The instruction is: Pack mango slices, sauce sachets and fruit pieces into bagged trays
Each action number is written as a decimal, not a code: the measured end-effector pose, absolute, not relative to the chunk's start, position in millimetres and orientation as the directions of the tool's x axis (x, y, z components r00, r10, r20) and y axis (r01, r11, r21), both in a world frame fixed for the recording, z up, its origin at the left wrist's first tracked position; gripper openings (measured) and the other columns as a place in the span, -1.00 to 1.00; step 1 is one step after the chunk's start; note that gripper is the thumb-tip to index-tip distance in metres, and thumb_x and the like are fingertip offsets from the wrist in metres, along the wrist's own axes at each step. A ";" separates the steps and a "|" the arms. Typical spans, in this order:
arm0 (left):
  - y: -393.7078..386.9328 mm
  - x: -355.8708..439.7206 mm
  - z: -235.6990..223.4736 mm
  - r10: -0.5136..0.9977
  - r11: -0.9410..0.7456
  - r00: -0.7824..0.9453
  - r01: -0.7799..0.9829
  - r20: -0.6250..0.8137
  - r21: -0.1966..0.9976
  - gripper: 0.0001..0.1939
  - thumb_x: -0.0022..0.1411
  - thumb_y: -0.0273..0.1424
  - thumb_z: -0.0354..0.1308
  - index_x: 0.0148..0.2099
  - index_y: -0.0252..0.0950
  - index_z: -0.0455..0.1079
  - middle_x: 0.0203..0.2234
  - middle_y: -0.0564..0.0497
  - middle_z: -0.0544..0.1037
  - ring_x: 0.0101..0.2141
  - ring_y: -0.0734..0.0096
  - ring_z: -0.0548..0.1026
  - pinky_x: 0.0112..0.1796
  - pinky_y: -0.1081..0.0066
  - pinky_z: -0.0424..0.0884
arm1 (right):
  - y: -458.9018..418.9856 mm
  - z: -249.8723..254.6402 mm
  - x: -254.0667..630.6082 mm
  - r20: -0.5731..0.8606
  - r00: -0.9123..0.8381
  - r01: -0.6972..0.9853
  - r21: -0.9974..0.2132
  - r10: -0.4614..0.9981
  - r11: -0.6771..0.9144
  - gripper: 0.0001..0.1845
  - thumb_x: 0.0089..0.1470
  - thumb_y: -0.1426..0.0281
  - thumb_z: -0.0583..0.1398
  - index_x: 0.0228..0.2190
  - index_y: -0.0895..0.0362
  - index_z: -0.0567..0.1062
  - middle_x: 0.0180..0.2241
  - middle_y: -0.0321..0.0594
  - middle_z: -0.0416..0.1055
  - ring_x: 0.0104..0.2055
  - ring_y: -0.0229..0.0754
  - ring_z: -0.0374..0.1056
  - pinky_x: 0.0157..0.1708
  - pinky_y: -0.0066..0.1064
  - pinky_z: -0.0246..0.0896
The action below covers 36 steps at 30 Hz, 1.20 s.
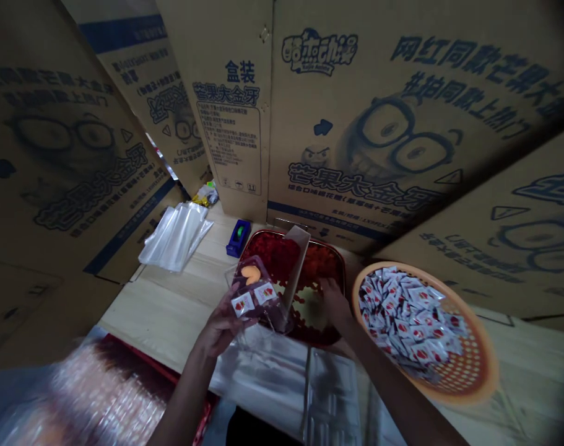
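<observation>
1. Left hand (221,328): closed around the side of a clear rigid plastic box (256,294), supporting it in the air above the table, tilted, at the near edge of the tray.
2. Right hand (335,303): reaches down into a shallow dark-red tray (342,272) heaped with small red pieces. The fingers are at the pieces. I cannot tell whether they grip anything.
3. Box contents: dark red filling, two small white sachets with red marks (252,297) against the wall, and one orange crescent-shaped piece (250,274).
4. Progress as found: the box already holds these items. The tray shows pale bare patches among the red pieces, yet much remains in it. A round orange perforated basket (483,365), right of the tray, holds a large heap of similar white sachets (402,316).
5. Surroundings: a tan flat strip (296,266) stands tilted in the tray. On the light wooden table (170,316), a blue tape dispenser (238,238) and a stack of clear plastic bags (176,236) lie to the far left. Printed cardboard cartons (356,111) wall the far side. Clear moulded trays (332,396) lie near.
</observation>
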<state>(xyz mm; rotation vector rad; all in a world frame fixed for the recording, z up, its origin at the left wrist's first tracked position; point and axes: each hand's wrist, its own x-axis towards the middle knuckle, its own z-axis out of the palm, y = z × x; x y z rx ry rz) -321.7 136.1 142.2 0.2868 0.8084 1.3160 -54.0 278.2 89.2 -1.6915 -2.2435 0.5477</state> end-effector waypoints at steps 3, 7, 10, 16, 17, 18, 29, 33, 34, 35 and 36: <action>129.6 -334.5 142.5 0.911 0.248 -0.039 -0.741 -0.409 0.624 -0.14 -0.16 -0.72 0.10 0.18 -0.02 0.07 0.02 -0.02 0.37 -0.06 0.17 0.40 -0.02 0.06 0.25 | 300.4 71.9 -69.4 -0.002 -0.219 0.850 -0.492 0.976 0.190 -0.63 0.05 0.46 0.06 -0.06 0.20 0.30 -0.09 0.09 0.20 -0.06 0.04 0.20 -0.23 -0.23 0.20; 125.1 -342.0 141.5 0.894 0.238 -0.079 -0.749 -0.440 0.618 -0.11 -0.20 -0.74 0.09 0.18 -0.05 0.05 -0.02 -0.04 0.40 -0.07 0.16 0.40 -0.04 0.04 0.26 | 321.9 61.9 -77.0 -0.064 -0.249 0.780 -0.605 0.966 0.161 -0.76 0.02 0.49 0.05 -0.23 0.17 0.40 -0.15 -0.01 0.25 -0.22 -0.08 0.29 -0.29 -0.31 0.19; 124.5 -343.9 137.6 0.887 0.222 -0.103 -0.759 -0.450 0.612 -0.09 -0.22 -0.75 0.08 0.19 -0.05 0.04 -0.09 -0.02 0.44 -0.11 0.21 0.42 -0.04 0.05 0.27 | 328.6 56.8 -69.9 -0.064 -0.221 0.728 -0.675 0.973 0.121 -0.83 0.01 0.43 0.06 -0.34 0.17 0.42 -0.20 -0.05 0.30 -0.27 -0.12 0.30 -0.31 -0.32 0.21; 125.9 -347.9 124.5 0.898 0.194 -0.123 -0.750 -0.423 0.632 -0.10 -0.19 -0.73 0.09 0.21 -0.06 0.02 -0.11 0.01 0.45 -0.14 0.29 0.43 0.00 0.08 0.22 | 326.3 59.8 -52.8 -0.122 -0.057 0.594 -0.802 0.991 -0.065 -0.65 0.01 0.28 0.02 -0.23 0.24 0.39 -0.40 -0.11 0.40 -0.48 -0.17 0.34 -0.54 -0.36 0.26; 126.7 -348.3 122.3 0.901 0.190 -0.124 -0.750 -0.416 0.634 -0.10 -0.18 -0.73 0.09 0.21 -0.06 0.02 -0.10 0.00 0.44 -0.14 0.29 0.43 0.01 0.08 0.21 | 322.5 65.1 -52.9 -0.134 -0.048 0.563 -0.822 0.990 -0.084 -0.63 0.01 0.25 0.03 -0.21 0.24 0.38 -0.44 -0.14 0.40 -0.50 -0.18 0.34 -0.56 -0.37 0.25; 127.7 -348.6 120.3 0.904 0.185 -0.123 -0.751 -0.410 0.634 -0.10 -0.18 -0.72 0.09 0.21 -0.06 0.01 -0.10 0.00 0.44 -0.14 0.28 0.43 0.01 0.07 0.21 | 317.1 72.2 -54.7 -0.141 -0.051 0.519 -0.849 0.989 -0.094 -0.61 0.00 0.23 0.05 -0.20 0.23 0.38 -0.45 -0.16 0.41 -0.50 -0.18 0.35 -0.56 -0.38 0.26; 140.4 -344.8 118.6 0.917 0.175 -0.093 -0.781 -0.388 0.600 -0.11 -0.20 -0.76 0.07 0.18 -0.04 0.06 -0.04 0.02 0.40 -0.08 0.21 0.40 0.01 -0.02 0.20 | 221.2 143.3 -138.9 0.093 -0.695 0.213 -0.920 0.713 0.328 -0.64 0.04 0.45 0.07 -0.11 -0.01 0.42 -0.17 -0.20 0.34 -0.14 -0.22 0.29 -0.13 -0.33 0.23; 137.4 -346.8 116.9 0.922 0.183 -0.074 -0.784 -0.381 0.594 -0.10 -0.19 -0.76 0.06 0.19 -0.06 0.03 -0.01 -0.01 0.38 -0.07 0.20 0.40 0.02 -0.01 0.19 | 236.4 129.5 -118.8 0.082 -0.489 0.384 -0.874 0.868 0.299 -0.68 0.07 0.36 0.06 -0.10 0.04 0.39 -0.16 -0.17 0.33 -0.16 -0.18 0.29 -0.13 -0.29 0.21; 136.2 -347.7 116.1 0.922 0.180 -0.075 -0.784 -0.379 0.594 -0.10 -0.19 -0.76 0.06 0.20 -0.06 0.01 -0.01 -0.01 0.38 -0.07 0.20 0.40 0.02 0.00 0.18 | 246.4 122.3 -108.5 0.085 -0.376 0.470 -0.841 0.923 0.269 -0.72 0.07 0.33 0.06 -0.16 0.08 0.41 -0.21 -0.15 0.33 -0.18 -0.15 0.29 -0.14 -0.26 0.21; 134.9 -348.8 115.3 0.923 0.176 -0.079 -0.785 -0.377 0.594 -0.10 -0.18 -0.76 0.06 0.21 -0.06 0.00 -0.02 -0.01 0.39 -0.08 0.21 0.41 0.02 0.01 0.18 | 258.2 113.8 -97.8 0.088 -0.273 0.566 -0.791 0.958 0.234 -0.73 0.07 0.33 0.05 -0.21 0.13 0.42 -0.25 -0.13 0.33 -0.19 -0.12 0.28 -0.14 -0.23 0.19; 133.7 -349.9 114.5 0.924 0.169 -0.084 -0.786 -0.374 0.594 -0.10 -0.18 -0.76 0.05 0.21 -0.06 0.00 -0.03 -0.01 0.40 -0.08 0.22 0.41 0.02 0.02 0.18 | 270.9 104.3 -87.4 0.078 -0.203 0.668 -0.718 0.976 0.196 -0.72 0.05 0.34 0.05 -0.21 0.18 0.42 -0.24 -0.07 0.31 -0.18 -0.07 0.26 -0.14 -0.19 0.18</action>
